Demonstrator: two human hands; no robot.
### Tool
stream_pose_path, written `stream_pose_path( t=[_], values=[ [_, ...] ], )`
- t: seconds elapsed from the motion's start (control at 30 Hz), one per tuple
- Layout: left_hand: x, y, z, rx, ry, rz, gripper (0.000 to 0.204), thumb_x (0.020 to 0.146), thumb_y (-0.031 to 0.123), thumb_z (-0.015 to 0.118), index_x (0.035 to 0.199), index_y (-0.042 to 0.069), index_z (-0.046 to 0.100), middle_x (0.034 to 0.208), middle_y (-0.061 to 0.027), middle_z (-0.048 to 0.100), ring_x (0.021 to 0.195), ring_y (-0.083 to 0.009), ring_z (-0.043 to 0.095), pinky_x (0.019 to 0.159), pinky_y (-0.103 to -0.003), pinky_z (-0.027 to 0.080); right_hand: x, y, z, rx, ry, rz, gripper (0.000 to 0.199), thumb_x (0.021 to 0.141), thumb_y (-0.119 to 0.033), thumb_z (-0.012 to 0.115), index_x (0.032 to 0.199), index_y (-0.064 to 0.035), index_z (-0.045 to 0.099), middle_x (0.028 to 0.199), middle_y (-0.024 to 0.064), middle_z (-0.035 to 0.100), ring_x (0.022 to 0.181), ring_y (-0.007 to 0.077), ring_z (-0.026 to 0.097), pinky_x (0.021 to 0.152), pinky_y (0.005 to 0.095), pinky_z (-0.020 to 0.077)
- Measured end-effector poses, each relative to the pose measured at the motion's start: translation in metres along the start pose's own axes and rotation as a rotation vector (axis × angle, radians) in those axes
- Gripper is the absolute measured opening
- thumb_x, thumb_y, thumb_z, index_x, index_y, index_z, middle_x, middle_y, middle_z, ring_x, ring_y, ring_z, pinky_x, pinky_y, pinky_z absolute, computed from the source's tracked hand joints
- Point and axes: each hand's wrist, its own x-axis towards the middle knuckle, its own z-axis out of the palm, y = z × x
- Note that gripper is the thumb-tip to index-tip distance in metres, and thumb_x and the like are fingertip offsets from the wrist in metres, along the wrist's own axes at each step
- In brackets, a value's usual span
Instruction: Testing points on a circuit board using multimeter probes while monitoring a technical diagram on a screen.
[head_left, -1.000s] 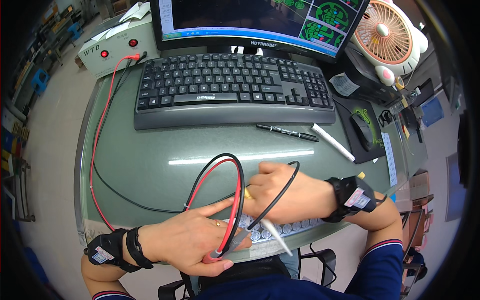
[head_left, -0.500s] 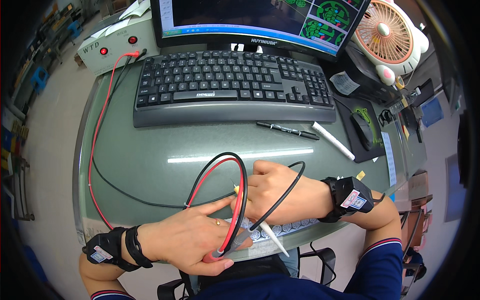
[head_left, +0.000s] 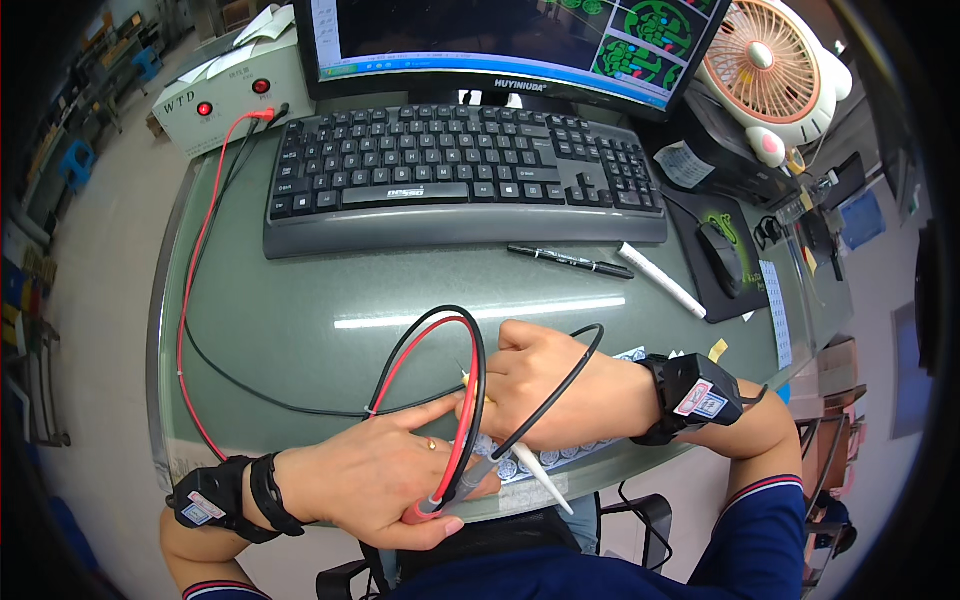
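The tabletop [head_left: 290, 320] is grey-green and smooth, and a bright strip of light reflects on it. Near its front edge lies the sheet of round pieces [head_left: 562, 456], partly covered by the hands. The left hand [head_left: 370, 475] has its fingers closed around the red probe [head_left: 421, 511] and the grey probe [head_left: 477, 474]; their cables rise in a loop. The right hand [head_left: 545, 390] has curled fingers, gripping the white tapered stick [head_left: 541, 478]. Behind are the keyboard [head_left: 465, 228], the monitor [head_left: 480, 45] and, at the right, the pink-white fan [head_left: 762, 55]. A pale box [head_left: 228, 120] stands at the far left corner. Beyond, on the pale floor [head_left: 95, 330], there are blue stools [head_left: 77, 165].
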Motion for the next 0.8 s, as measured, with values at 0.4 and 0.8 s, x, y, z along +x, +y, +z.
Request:
stream_pose_path(
  t=[0.4, 0.8],
  values=[
    [-0.002, 0.000, -0.004, -0.051, -0.054, -0.027, 0.046, 0.086, 0.033, 0.047, 0.123, 0.010, 0.061, 0.122, -0.0085, 0.064, 0.117, -0.0219, 0.058, 0.117, -0.053, 0.014, -0.024, -0.001, -0.004, 0.253, 0.136, 0.086, 0.021, 0.081, -0.022, 0.064, 0.077, -0.0073, 0.050, 0.060, 0.0061, 0.052, 0.056, 0.0266, 0.057, 0.050, 0.0404, 0.0443],
    [0.001, -0.002, -0.003, -0.089, -0.070, 0.022, 0.046, 0.089, 0.033, 0.042, 0.122, 0.006, 0.061, 0.126, -0.0098, 0.061, 0.122, -0.0206, 0.056, 0.117, -0.055, 0.003, -0.131, -0.009, -0.016, 0.429, 0.298, 0.579, 0.014, 0.087, -0.019, 0.061, 0.089, -0.0048, 0.061, 0.064, 0.0112, 0.059, 0.057, 0.0308, 0.061, 0.054, 0.0386, 0.0465]
  ],
)
